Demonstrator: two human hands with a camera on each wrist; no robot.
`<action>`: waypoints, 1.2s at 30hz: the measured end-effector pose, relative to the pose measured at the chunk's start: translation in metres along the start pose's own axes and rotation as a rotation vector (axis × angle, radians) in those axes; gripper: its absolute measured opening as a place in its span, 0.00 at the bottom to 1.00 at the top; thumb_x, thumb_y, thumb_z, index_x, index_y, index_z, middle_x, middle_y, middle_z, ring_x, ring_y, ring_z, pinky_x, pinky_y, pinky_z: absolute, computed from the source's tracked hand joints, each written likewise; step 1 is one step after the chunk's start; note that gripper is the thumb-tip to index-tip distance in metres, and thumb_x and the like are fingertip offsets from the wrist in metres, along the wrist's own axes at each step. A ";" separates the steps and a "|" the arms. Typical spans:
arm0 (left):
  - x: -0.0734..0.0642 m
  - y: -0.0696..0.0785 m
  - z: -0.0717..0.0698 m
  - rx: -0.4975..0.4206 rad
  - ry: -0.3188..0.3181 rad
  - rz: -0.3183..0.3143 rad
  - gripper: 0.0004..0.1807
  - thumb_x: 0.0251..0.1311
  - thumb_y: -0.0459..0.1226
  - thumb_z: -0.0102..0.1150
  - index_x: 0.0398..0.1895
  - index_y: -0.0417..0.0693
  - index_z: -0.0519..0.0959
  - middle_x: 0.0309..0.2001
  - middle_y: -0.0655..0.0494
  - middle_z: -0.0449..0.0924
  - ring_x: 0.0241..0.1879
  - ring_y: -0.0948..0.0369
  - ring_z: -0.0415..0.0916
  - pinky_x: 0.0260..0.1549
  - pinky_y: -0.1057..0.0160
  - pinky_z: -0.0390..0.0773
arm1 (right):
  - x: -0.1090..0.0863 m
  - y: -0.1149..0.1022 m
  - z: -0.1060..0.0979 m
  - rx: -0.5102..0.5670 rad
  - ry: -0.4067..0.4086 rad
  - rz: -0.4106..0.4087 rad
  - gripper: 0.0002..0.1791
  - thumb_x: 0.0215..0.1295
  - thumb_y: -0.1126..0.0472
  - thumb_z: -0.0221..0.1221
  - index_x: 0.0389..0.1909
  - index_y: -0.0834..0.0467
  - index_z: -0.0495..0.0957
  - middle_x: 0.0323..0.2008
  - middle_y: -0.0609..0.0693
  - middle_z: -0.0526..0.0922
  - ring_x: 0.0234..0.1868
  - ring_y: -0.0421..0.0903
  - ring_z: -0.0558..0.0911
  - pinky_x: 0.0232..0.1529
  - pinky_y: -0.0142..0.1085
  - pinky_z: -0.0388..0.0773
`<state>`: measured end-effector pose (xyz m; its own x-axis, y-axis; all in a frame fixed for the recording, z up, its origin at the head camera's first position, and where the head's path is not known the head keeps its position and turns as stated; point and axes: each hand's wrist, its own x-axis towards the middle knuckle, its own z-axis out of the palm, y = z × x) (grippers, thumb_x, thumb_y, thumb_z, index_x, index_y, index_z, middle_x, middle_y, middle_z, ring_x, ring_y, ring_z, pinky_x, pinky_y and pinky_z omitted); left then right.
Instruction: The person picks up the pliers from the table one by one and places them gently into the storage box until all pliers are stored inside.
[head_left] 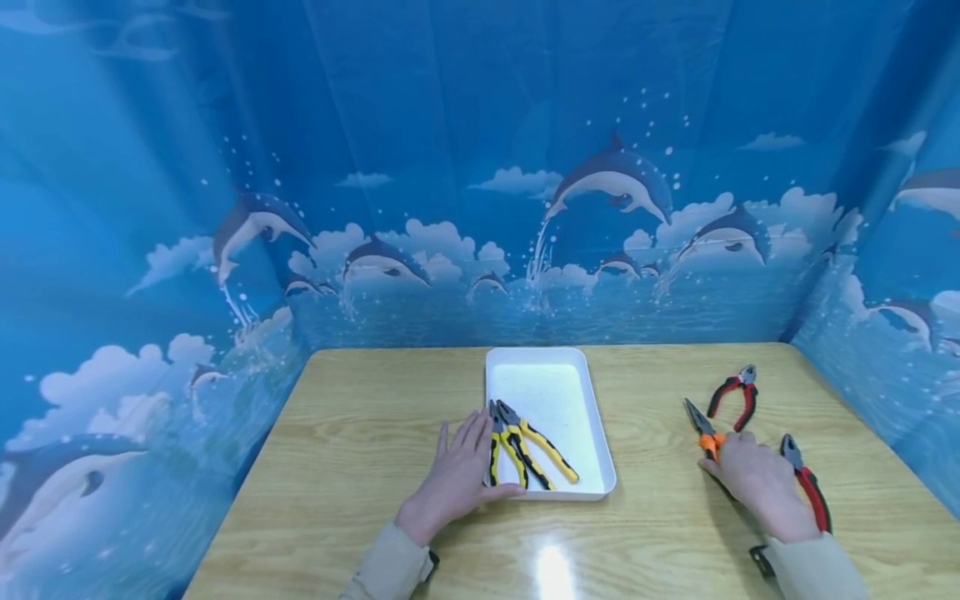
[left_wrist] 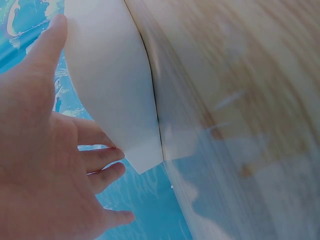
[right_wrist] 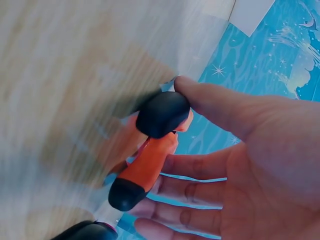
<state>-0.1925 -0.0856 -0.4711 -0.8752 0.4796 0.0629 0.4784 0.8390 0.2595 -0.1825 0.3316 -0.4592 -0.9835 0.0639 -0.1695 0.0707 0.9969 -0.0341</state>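
Note:
My left hand (head_left: 463, 467) rests against the left side of a white tray (head_left: 536, 379), its thumb along the near edge. In the left wrist view those fingers lie fairly straight, touching the tray wall (left_wrist: 110, 75). Inside the tray lie two pairs of yellow-and-black pliers, one long-nosed pair (head_left: 495, 429) partly behind my fingers and another pair (head_left: 536, 437) beside it. On the right, my right hand (head_left: 753, 483) holds orange-and-black long-nose pliers (head_left: 703, 425) between thumb and fingers. Their handles (right_wrist: 147, 167) show in the right wrist view, close to the tabletop; the jaws point away.
Small red-and-black pliers (head_left: 738, 396) lie with handles spread beyond my right hand. Another red-and-black pair (head_left: 808, 483) lies just right of that hand. The wooden table (head_left: 375, 417) is bordered at the back and sides by a blue dolphin-print curtain (head_left: 450, 167).

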 end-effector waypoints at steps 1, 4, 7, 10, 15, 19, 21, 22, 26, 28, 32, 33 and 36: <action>0.000 0.000 0.000 -0.002 -0.002 -0.001 0.61 0.58 0.71 0.54 0.78 0.33 0.53 0.80 0.38 0.47 0.78 0.42 0.47 0.72 0.29 0.46 | 0.000 0.000 0.000 0.001 -0.004 0.002 0.29 0.73 0.46 0.59 0.29 0.71 0.72 0.24 0.59 0.69 0.22 0.51 0.73 0.19 0.39 0.69; 0.000 0.000 0.000 -0.002 -0.005 -0.004 0.61 0.58 0.72 0.53 0.78 0.33 0.53 0.80 0.38 0.47 0.78 0.42 0.46 0.72 0.29 0.45 | 0.000 -0.001 0.000 0.009 -0.009 0.012 0.30 0.73 0.45 0.57 0.29 0.71 0.73 0.24 0.60 0.70 0.22 0.52 0.73 0.19 0.41 0.70; -0.001 0.000 0.000 -0.004 -0.005 -0.002 0.61 0.58 0.71 0.54 0.78 0.33 0.53 0.80 0.38 0.47 0.78 0.42 0.47 0.72 0.29 0.46 | 0.001 -0.001 0.001 0.013 -0.021 0.026 0.31 0.74 0.45 0.57 0.30 0.73 0.73 0.25 0.61 0.70 0.22 0.53 0.73 0.20 0.42 0.72; -0.001 0.000 0.000 -0.009 0.000 0.005 0.61 0.58 0.70 0.56 0.78 0.33 0.53 0.79 0.37 0.48 0.78 0.41 0.47 0.71 0.28 0.46 | 0.003 -0.001 0.001 0.013 -0.030 0.039 0.31 0.73 0.45 0.57 0.31 0.73 0.74 0.25 0.61 0.70 0.23 0.54 0.74 0.20 0.43 0.72; -0.002 0.000 0.000 -0.020 -0.005 0.000 0.61 0.58 0.70 0.56 0.78 0.33 0.53 0.80 0.38 0.47 0.78 0.41 0.47 0.72 0.29 0.45 | 0.006 -0.001 0.000 0.024 -0.045 0.059 0.31 0.73 0.44 0.55 0.34 0.74 0.74 0.26 0.61 0.72 0.25 0.55 0.74 0.24 0.46 0.72; -0.002 0.000 0.001 -0.026 -0.004 0.001 0.61 0.58 0.70 0.56 0.78 0.33 0.52 0.80 0.38 0.47 0.78 0.41 0.46 0.72 0.29 0.45 | 0.004 -0.001 0.001 0.087 -0.018 0.068 0.29 0.72 0.43 0.52 0.28 0.69 0.71 0.25 0.60 0.71 0.24 0.55 0.71 0.23 0.45 0.69; -0.002 0.001 0.000 -0.023 -0.001 0.002 0.61 0.58 0.69 0.57 0.78 0.33 0.52 0.80 0.37 0.47 0.78 0.41 0.47 0.72 0.29 0.46 | 0.003 -0.002 0.000 0.120 0.010 0.067 0.28 0.71 0.43 0.50 0.25 0.66 0.69 0.23 0.59 0.70 0.23 0.55 0.70 0.22 0.43 0.67; -0.002 0.000 0.000 -0.021 0.001 0.003 0.61 0.58 0.69 0.57 0.78 0.33 0.52 0.80 0.37 0.47 0.78 0.41 0.47 0.72 0.29 0.46 | 0.003 -0.002 0.000 0.137 0.025 0.067 0.28 0.71 0.43 0.50 0.24 0.65 0.68 0.22 0.58 0.70 0.22 0.54 0.70 0.21 0.43 0.66; -0.002 0.001 -0.002 -0.013 0.005 0.007 0.60 0.58 0.69 0.57 0.78 0.32 0.52 0.79 0.37 0.47 0.78 0.42 0.48 0.72 0.29 0.47 | 0.001 -0.004 -0.001 0.177 0.061 0.068 0.27 0.71 0.43 0.49 0.22 0.62 0.65 0.20 0.56 0.68 0.20 0.51 0.68 0.18 0.39 0.62; -0.002 0.001 -0.002 -0.010 0.002 0.007 0.60 0.58 0.69 0.56 0.78 0.33 0.53 0.79 0.37 0.47 0.78 0.42 0.48 0.72 0.29 0.46 | 0.001 -0.005 -0.001 0.188 0.076 0.073 0.27 0.70 0.43 0.49 0.22 0.62 0.65 0.20 0.56 0.68 0.19 0.51 0.68 0.17 0.39 0.62; -0.002 0.001 -0.002 -0.016 0.000 0.006 0.60 0.59 0.69 0.57 0.78 0.33 0.53 0.79 0.37 0.47 0.78 0.42 0.48 0.72 0.29 0.46 | 0.001 -0.008 0.000 0.177 0.167 0.066 0.27 0.70 0.44 0.50 0.24 0.65 0.63 0.21 0.58 0.66 0.19 0.52 0.68 0.16 0.40 0.63; -0.002 0.001 -0.002 -0.020 0.000 0.005 0.60 0.59 0.69 0.57 0.78 0.33 0.53 0.79 0.37 0.47 0.78 0.42 0.47 0.72 0.29 0.46 | 0.000 -0.009 0.001 0.171 0.209 0.059 0.27 0.70 0.44 0.51 0.24 0.65 0.63 0.21 0.58 0.66 0.18 0.51 0.68 0.15 0.40 0.63; -0.002 0.000 -0.001 -0.016 0.007 0.005 0.60 0.59 0.69 0.57 0.78 0.33 0.53 0.79 0.37 0.48 0.78 0.42 0.48 0.72 0.29 0.47 | -0.001 -0.011 0.003 0.146 0.347 0.018 0.28 0.69 0.45 0.55 0.24 0.66 0.63 0.20 0.57 0.65 0.16 0.50 0.66 0.14 0.39 0.61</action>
<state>-0.1908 -0.0862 -0.4704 -0.8732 0.4823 0.0706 0.4818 0.8322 0.2742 -0.1816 0.3201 -0.4611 -0.9781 0.1183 0.1712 0.0872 0.9800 -0.1789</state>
